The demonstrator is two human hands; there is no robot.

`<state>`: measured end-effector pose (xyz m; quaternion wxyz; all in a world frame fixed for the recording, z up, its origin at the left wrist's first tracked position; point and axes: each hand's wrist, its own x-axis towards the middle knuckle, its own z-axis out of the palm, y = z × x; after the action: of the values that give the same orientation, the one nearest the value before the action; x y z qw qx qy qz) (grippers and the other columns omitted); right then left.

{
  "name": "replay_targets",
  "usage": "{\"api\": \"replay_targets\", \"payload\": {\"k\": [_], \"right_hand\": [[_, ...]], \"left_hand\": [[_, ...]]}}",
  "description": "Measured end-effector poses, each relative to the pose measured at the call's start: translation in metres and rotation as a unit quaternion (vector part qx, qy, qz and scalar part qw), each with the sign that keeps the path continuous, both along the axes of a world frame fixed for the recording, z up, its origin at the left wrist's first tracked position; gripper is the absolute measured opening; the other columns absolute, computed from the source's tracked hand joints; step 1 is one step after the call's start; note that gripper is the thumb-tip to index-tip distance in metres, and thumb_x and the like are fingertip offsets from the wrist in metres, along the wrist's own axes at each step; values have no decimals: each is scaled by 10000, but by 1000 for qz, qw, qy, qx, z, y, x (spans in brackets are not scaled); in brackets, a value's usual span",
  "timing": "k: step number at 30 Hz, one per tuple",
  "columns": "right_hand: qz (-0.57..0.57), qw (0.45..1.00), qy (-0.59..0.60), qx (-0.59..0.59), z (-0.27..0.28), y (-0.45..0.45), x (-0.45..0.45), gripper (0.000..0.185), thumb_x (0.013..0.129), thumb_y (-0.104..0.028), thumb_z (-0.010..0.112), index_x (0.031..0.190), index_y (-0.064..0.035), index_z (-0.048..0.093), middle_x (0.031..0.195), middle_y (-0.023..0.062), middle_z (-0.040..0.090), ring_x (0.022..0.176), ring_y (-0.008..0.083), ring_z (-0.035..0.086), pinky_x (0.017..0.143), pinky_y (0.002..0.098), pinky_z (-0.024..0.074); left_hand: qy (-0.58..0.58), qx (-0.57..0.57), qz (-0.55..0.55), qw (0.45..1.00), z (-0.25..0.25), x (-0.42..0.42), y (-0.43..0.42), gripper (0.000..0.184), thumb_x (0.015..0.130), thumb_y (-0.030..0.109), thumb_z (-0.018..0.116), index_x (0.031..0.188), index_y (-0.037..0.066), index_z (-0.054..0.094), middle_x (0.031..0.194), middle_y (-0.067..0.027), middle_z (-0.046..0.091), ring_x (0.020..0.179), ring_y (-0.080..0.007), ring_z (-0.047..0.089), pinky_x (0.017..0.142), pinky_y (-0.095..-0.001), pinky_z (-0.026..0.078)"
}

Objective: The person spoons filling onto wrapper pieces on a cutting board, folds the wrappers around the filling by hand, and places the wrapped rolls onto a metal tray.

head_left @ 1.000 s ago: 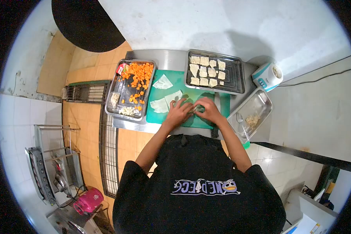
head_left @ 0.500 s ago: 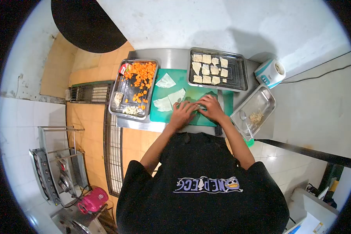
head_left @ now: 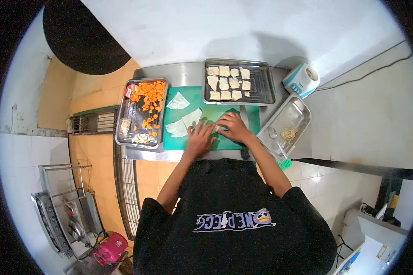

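Both hands work close together over the green cutting board (head_left: pixel 183 143). My left hand (head_left: pixel 200 137) has its fingers bent onto a small pale wrapper piece (head_left: pixel 217 129). From the other side my right hand (head_left: pixel 234 127) pinches the same piece. Left of them lie pale wrapper sheets (head_left: pixel 191 117), with another cut sheet (head_left: pixel 178 101) above. A knife (head_left: pixel 245 117) rests on the board just right of my right hand, its dark handle toward me. Filling under the fingers cannot be made out.
A tray (head_left: pixel 119 110) of carrot slices stands left. The back tray (head_left: pixel 267 101) holds several pale squares. At the right are a steel pan (head_left: pixel 303 106) with shredded filling and a spoon, and a white-blue appliance (head_left: pixel 302 80). A pink gas cylinder (head_left: pixel 112 247) is lower left.
The whole view has shifted, so the table appears further left. Both hands remain on the small wrapper piece, their fingers slightly rearranged and closer together than a second ago.
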<state>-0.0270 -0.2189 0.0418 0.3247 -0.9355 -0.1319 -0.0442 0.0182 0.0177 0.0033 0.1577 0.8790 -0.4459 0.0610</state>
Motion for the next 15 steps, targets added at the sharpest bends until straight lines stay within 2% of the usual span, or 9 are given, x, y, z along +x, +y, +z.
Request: {"api": "replay_targets", "payload": {"k": [3,5,12,15], "right_hand": [[-19,1000,15,-6,0,1,1,355,813,-256,846,1145,-160,763,1162,23,692,1189,276,591,1036,454,447],[-15,1000,1,0,2,0,1,363,815,-196,857,1162,-152,764,1170,21,692,1176,276,588,1000,447,453],[-19,1000,-2,-9,2,2,-3,370,807,-196,861,1160,-137,764,1166,32,689,1165,283,590,1012,449,454],[-17,1000,13,-16,6,3,-5,436,817,-223,858,1225,-126,742,1251,60,670,1227,305,572,1036,469,442]], "left_hand": [[-17,-8,-2,1000,0,-2,1,585,950,406,714,1468,185,556,1469,-1,552,1426,-268,448,1080,-622,333],[-6,-17,-6,1000,0,-4,2,569,948,400,719,1454,192,566,1453,-12,554,1410,-272,460,1075,-617,339],[3,-36,-16,999,13,-7,3,558,950,380,723,1445,171,573,1404,-47,564,1390,-285,473,1077,-600,346],[-3,-40,-15,999,10,-5,1,553,954,367,720,1445,161,570,1392,-53,568,1381,-291,478,1076,-595,351]]}}
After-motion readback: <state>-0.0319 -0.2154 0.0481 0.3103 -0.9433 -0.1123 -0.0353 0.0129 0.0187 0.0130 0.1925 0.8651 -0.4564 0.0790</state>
